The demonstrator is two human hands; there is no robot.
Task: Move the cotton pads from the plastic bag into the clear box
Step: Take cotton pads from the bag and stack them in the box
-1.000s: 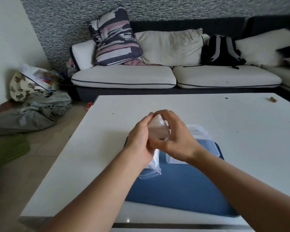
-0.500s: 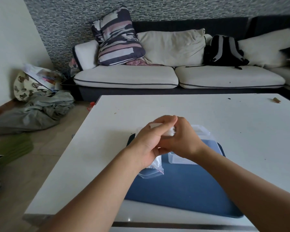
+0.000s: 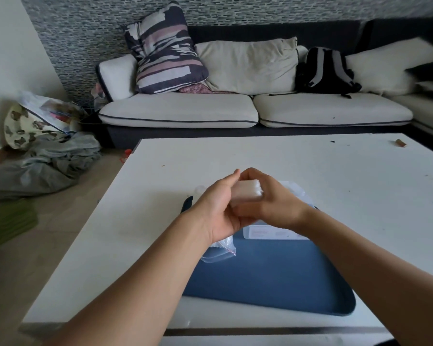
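Above the blue mat (image 3: 273, 275) on the white table (image 3: 285, 156), the left hand (image 3: 219, 208) and right hand (image 3: 275, 204) both close their fingers around a white stack of cotton pads (image 3: 246, 194), its long axis running left to right. The plastic bag (image 3: 220, 250) hangs crumpled below the left palm, mostly hidden. Just behind, the clear box (image 3: 273, 232) sits on the mat, largely covered by the right hand and wrist.

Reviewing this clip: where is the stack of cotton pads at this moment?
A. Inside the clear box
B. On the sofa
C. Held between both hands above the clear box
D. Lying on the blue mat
C: the cotton pads are gripped between the left hand and right hand, above the clear box, with the plastic bag hanging under the left hand.
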